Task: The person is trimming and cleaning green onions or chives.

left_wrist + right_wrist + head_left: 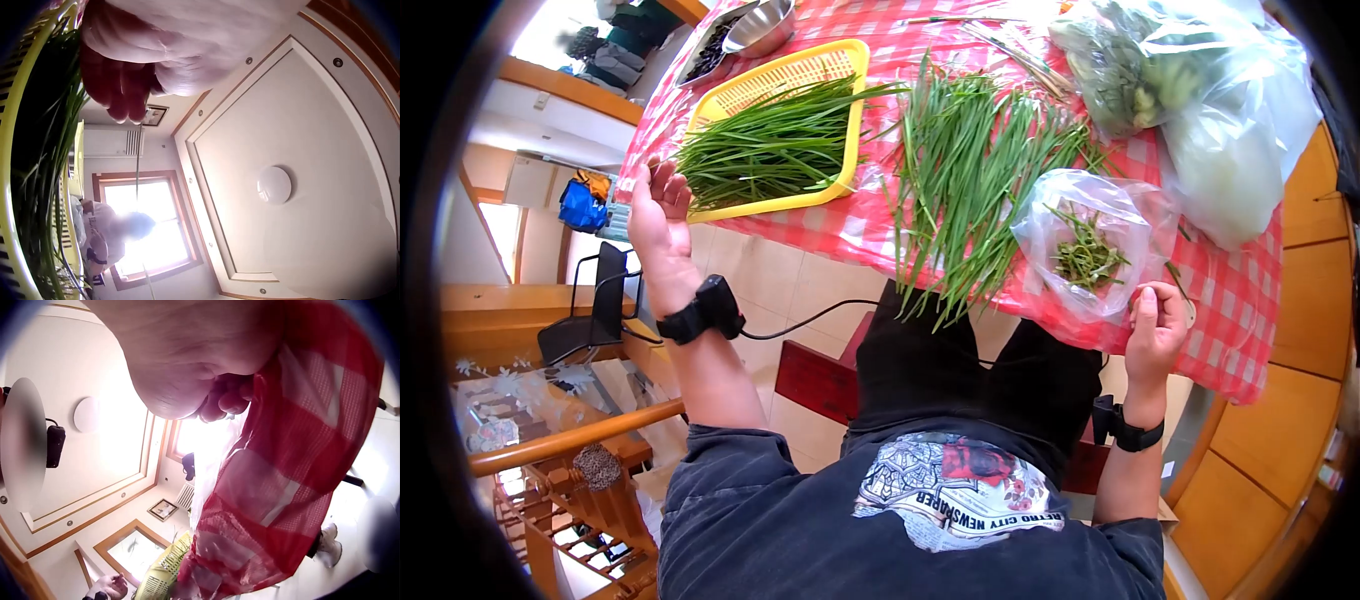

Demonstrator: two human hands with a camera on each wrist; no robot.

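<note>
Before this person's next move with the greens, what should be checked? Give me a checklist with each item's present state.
1. Left hand empty: ok, palm up beside the yellow basket.
2. Right hand empty: cannot tell, fingers curled near the table edge.
3. Basket holding greens: ok.
4. Loose greens fully on the tablecloth: not ok, tips hang over the edge.
5. Small clear bag beside the loose greens: ok.
</note>
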